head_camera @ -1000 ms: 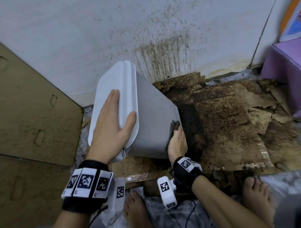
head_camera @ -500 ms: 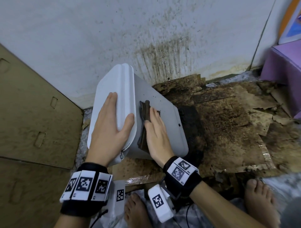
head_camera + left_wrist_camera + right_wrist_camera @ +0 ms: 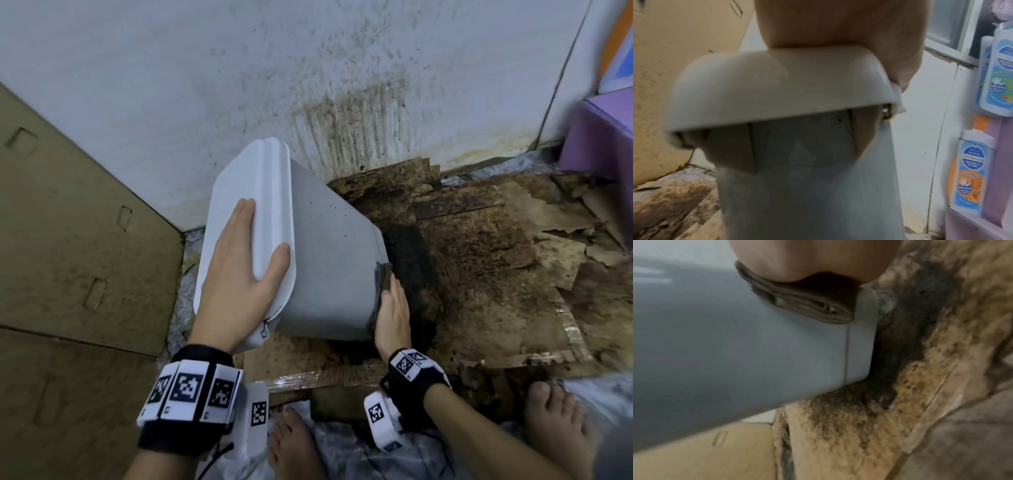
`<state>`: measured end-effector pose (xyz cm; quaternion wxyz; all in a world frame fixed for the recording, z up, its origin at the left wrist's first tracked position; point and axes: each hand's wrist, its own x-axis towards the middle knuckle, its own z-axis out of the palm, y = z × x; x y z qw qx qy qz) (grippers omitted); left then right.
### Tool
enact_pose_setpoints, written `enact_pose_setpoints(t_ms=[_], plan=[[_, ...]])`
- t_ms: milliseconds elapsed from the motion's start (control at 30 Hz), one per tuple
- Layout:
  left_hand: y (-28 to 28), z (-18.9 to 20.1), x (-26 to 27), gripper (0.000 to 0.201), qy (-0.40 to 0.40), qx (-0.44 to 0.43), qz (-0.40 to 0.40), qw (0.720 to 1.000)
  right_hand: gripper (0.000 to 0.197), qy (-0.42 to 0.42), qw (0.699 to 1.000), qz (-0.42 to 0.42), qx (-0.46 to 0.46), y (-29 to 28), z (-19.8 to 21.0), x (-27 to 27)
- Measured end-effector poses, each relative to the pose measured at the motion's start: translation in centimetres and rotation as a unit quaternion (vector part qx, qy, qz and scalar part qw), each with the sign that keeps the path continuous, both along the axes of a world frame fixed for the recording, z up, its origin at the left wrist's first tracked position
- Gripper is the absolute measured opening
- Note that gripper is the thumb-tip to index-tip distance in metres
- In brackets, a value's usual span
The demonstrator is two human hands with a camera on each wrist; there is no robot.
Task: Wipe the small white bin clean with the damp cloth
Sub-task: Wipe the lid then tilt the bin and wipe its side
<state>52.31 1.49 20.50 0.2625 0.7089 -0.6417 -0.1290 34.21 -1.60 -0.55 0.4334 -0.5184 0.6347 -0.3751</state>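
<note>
One small white bin (image 3: 329,267), tipped toward us off the floor, base end down on the rotten cardboard (image 3: 479,274), lid end up and left; we read the tilt as deliberate, it turns the long side wall up so the cloth can run its length.

One damp cloth (image 3: 383,277), dark brown, folded into a thick pad; it sits at the bin's base edge, against the lower right side wall; folding gives a firm wiping face, we judge.

Our right hand (image 3: 394,311) lies flat over the cloth, fingers straight and together, pressing it onto the bin rather than pinching it; the right wrist view shows the palm on the pad just short of the base rim.

Our left hand (image 3: 239,270) lies spread on the bin's lid (image 3: 239,219), fingers straight on top, thumb hooked over the lid edge; it braces the bin against the wipe and holds the tilt.

Dark specks remain on the bin's upper side wall, so we judge the job part done.

Behind the bin: one stained white wall (image 3: 308,85); left of the bin: brown cardboard panels (image 3: 68,240); far right of the bin: one purple box (image 3: 603,144); nearer us than the bin: two bare feet (image 3: 291,442).

The left wrist view adds at least three soap bottles (image 3: 970,172) right of the bin.
</note>
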Motion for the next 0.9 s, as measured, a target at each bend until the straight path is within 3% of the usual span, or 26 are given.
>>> enact_pose_setpoints(t_ms=[100,267,400,500,667,900], plan=[[-0.1,0.1,-0.4,0.073,-0.009,0.002,-0.002,1.0,0.05,-0.051,0.994,-0.015,0.092,-0.3,0.6,0.4],[-0.3,0.1,-1.2,0.075,-0.022,-0.004,-0.02,1.0,0.051,-0.083,0.988,-0.053,0.12,-0.7,4.6,1.8],[-0.5,-0.1,-0.9,0.079,-0.024,-0.005,-0.02,1.0,0.053,-0.063,0.995,0.074,0.029,-0.9,11.6,5.0],[-0.5,-0.2,-0.9,0.083,-0.022,-0.007,-0.027,0.999,0.053,-0.089,0.983,0.158,-0.027,-0.5,14.9,5.9],[-0.5,-0.2,-0.2,0.084,-0.01,-0.002,-0.021,1.0,0.056,-0.122,0.963,0.235,-0.043,-1.9,15.0,5.3],[-0.7,-0.3,-0.8,0.081,-0.012,-0.014,-0.027,0.999,0.055,-0.069,0.954,0.285,-0.058,-7.0,14.6,5.0]])
